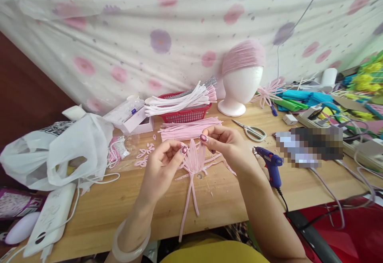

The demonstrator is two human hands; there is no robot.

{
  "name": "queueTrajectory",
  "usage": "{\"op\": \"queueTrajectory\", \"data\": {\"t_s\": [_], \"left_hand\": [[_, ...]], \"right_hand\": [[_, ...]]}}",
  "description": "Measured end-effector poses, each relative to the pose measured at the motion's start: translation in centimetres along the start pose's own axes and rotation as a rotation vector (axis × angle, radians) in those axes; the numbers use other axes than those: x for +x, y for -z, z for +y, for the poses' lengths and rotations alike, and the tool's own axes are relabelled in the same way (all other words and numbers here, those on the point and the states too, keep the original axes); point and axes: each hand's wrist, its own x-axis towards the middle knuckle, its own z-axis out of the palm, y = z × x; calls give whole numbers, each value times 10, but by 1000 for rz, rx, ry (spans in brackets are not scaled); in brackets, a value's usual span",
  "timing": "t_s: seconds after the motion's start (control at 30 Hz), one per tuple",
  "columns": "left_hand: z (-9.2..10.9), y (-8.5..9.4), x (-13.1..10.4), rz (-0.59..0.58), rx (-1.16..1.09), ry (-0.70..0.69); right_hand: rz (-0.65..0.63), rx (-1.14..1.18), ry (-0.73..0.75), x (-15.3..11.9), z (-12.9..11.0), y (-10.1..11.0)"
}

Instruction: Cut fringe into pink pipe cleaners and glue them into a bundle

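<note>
Between my hands is a fan-shaped piece made of pink pipe cleaners, with two long stems hanging down toward the table's front edge. My left hand pinches its left side between thumb and fingers. At the upper right, my right hand pinches another part of it, the fingers curled. Just behind the hands lies a bundle of straight pink pipe cleaners. Small pink loops lie left of my left hand. Beyond my right hand are scissors and a blue glue gun.
At the back, a red basket holds white and pink pipe cleaners beside a white foam head. White plastic bags and a power strip occupy the left. Cables and blurred phones lie at the right.
</note>
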Motion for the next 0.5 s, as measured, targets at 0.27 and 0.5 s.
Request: {"op": "queueTrajectory", "data": {"t_s": [0.27, 0.5], "left_hand": [[-2, -5, -3, -17, -5, -3], [-9, -4, -4, -52, -111, 38]], "right_hand": [[-27, 48, -48, 0, 4, 2], [-2, 48, -41, 4, 6, 2]]}}
